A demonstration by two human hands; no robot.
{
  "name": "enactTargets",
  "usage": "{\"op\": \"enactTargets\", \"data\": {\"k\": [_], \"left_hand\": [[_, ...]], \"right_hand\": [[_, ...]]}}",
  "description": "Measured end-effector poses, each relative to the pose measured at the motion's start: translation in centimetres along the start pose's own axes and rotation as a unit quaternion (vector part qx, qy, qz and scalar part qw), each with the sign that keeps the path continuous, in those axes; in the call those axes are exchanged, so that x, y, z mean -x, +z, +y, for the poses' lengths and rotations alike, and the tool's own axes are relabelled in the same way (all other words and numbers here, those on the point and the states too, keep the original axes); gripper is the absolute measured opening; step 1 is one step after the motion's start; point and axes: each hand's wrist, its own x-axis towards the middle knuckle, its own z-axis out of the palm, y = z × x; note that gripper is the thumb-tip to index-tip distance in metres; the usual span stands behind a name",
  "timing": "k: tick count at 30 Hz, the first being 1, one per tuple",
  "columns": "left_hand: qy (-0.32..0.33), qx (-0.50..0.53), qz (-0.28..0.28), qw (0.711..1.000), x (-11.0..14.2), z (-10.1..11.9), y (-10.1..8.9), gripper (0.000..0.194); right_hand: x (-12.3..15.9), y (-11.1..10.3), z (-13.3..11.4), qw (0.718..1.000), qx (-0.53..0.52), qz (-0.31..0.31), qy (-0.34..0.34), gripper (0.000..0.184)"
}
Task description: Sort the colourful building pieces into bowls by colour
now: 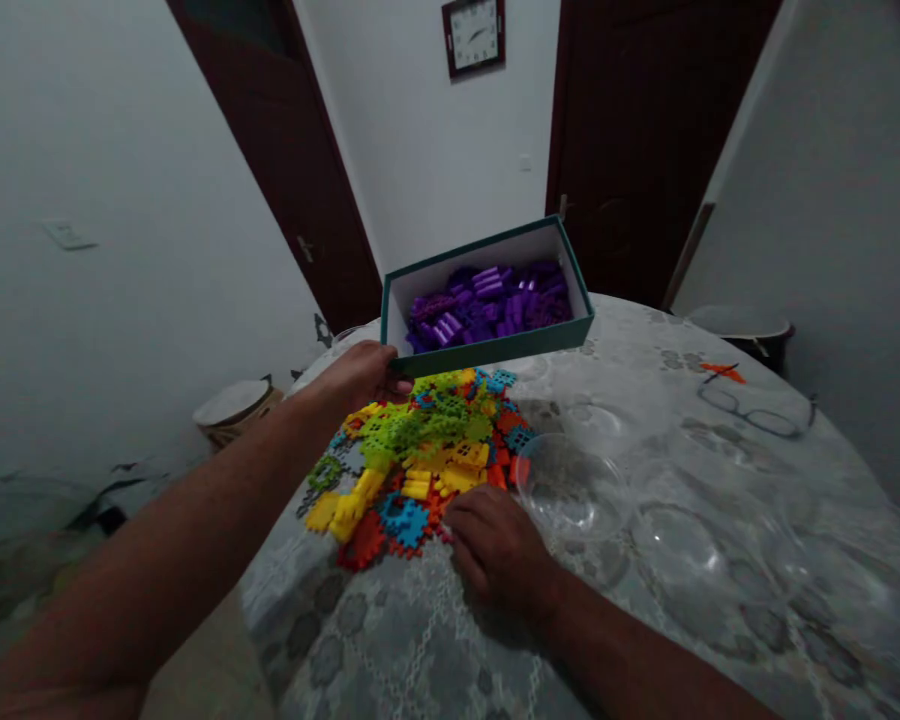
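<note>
My left hand (375, 375) is closed on the near left corner of a dark green cardboard box (495, 350). The box is tilted toward me above the far side of the pile. Purple plastic building pieces (487, 305) lie heaped inside its white interior. Below it spreads a pile of plastic gear-shaped building pieces (427, 430) in green, yellow, blue, orange and red. My right hand (499, 550) rests at the near right edge of that pile, fingers curled and together. A small pink bit shows by its fingertips; what lies under them is hidden.
Clear round plastic containers (570, 485) stand right of the pile on the round table (420, 650) with its patterned cover. Eyeglasses (757, 412) and an orange piece (726, 373) lie at the far right. A wall clock (474, 36) hangs between dark doors.
</note>
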Motion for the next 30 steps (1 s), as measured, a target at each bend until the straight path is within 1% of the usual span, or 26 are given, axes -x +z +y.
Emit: {"op": "enactTargets", "data": {"k": [3,6,9,11,12,14,16,17,19,20,22,24,26,28,30], "left_hand": [[0.007,0.028,-0.038,0.999,2.0,-4.3,-3.9,0.019],[0.012,0.035,-0.043,0.998,3.5,-7.6,-6.6,0.019],[-0.001,0.044,-0.042,0.998,4.6,-9.5,-8.3,0.02],[-0.007,0.05,-0.035,0.998,5.0,-10.2,-8.9,0.019],[-0.008,0.053,-0.029,0.998,5.1,-10.4,-9.0,0.019],[-0.003,0.055,-0.018,0.998,5.1,-10.8,-9.1,0.017],[0.024,0.056,-0.021,0.998,4.8,-11.0,-9.0,0.019],[0.043,0.055,-0.027,0.997,4.5,-11.1,-8.9,0.021],[0.089,0.049,-0.039,0.994,3.9,-11.3,-8.6,0.022],[0.111,0.039,-0.039,0.992,3.6,-11.4,-8.5,0.021],[0.148,-0.001,-0.021,0.989,3.1,-11.4,-8.3,0.017],[0.187,-0.046,0.008,0.981,2.4,-11.5,-8.2,0.014],[0.222,-0.075,0.034,0.972,1.8,-11.6,-8.0,0.016],[0.243,-0.085,0.047,0.965,0.9,-11.8,-7.8,0.021],[0.252,-0.097,0.048,0.962,0.0,-12.0,-7.5,0.03]], "right_hand": [[-0.5,-1.7,-0.9,0.999,0.005,0.052,-0.004,0.03],[-1.6,-3.7,-2.8,0.994,0.021,0.106,0.029,0.032],[-3.3,-5.7,-4.8,0.988,0.047,0.13,0.066,0.03],[-4.8,-7.1,-5.3,0.982,0.076,0.133,0.113,0.034],[-5.6,-7.7,-5.1,0.975,0.098,0.138,0.147,0.038],[-7.4,-9.1,-4.0,0.954,0.134,0.14,0.227,0.048],[-9.4,-10.2,-2.2,0.935,0.119,0.12,0.313,0.057],[-10.4,-10.6,-1.1,0.927,0.091,0.095,0.351,0.058],[-12.2,-11.0,1.0,0.913,0.028,0.026,0.406,0.054],[-12.9,-11.0,1.9,0.906,0.009,-0.002,0.424,0.049],[-14.1,-10.7,3.4,0.889,-0.005,-0.031,0.457,0.04],[-14.9,-10.1,4.6,0.87,-0.009,-0.028,0.493,0.031],[-15.4,-9.4,5.7,0.858,-0.009,-0.022,0.514,0.022],[-15.7,-8.7,6.7,0.856,0.0,-0.019,0.517,0.016],[-16.0,-8.2,7.6,0.856,0.01,-0.013,0.516,0.013]]}}
